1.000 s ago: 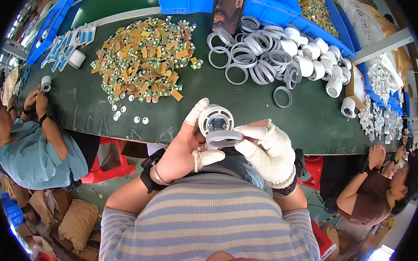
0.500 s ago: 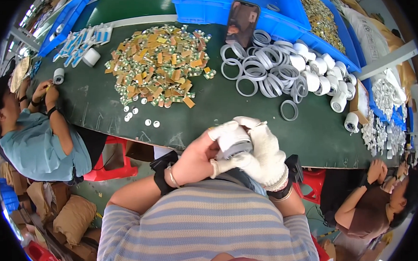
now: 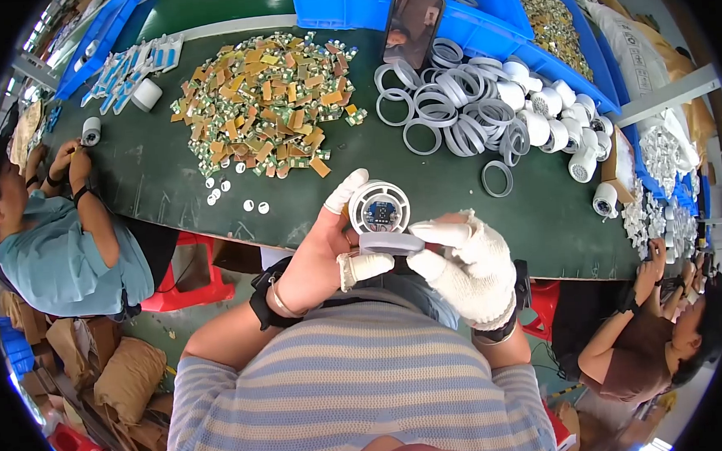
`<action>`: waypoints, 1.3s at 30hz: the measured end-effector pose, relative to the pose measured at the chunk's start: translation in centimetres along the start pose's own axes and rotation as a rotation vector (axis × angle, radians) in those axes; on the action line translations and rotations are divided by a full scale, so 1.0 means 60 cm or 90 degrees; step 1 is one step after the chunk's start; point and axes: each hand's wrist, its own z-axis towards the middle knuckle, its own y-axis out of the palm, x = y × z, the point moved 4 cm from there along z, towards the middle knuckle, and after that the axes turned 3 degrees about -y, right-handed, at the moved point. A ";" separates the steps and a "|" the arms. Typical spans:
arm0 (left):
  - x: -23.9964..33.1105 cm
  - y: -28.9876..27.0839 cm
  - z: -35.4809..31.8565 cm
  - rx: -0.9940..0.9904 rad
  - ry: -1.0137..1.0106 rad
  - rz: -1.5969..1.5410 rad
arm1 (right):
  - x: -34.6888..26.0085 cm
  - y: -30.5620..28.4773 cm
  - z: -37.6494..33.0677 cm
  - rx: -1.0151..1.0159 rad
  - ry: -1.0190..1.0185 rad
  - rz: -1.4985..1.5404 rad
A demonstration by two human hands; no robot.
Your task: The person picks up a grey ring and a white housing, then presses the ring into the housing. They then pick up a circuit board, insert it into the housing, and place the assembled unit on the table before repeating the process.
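Observation:
My left hand (image 3: pixel 318 256), with white covers on its thumb and a finger, is closed around a round white housing (image 3: pixel 358 215). Its open end faces up and shows a small blue circuit board (image 3: pixel 382 214) inside. A grey ring (image 3: pixel 390 243) stands tilted at the housing's near side, close above the left thumb. In a white knitted glove, my right hand (image 3: pixel 477 264) pinches the ring's right end between thumb and fingers. Whether the ring touches the housing, I cannot tell.
On the green table (image 3: pixel 424 185) lie a heap of small circuit boards (image 3: pixel 265 108), several loose grey rings (image 3: pixel 456 98) and white housings (image 3: pixel 564 121). A phone (image 3: pixel 413 27) leans on a blue bin (image 3: pixel 333 6). People sit at both sides.
The housing has turned so that its open end shows. My right hand has come away from it to the right, now gripping the grey ring at the housing's near side.

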 end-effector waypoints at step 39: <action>0.112 0.014 0.055 -0.151 0.110 0.771 | 0.116 -0.025 -0.005 -0.065 0.261 -0.065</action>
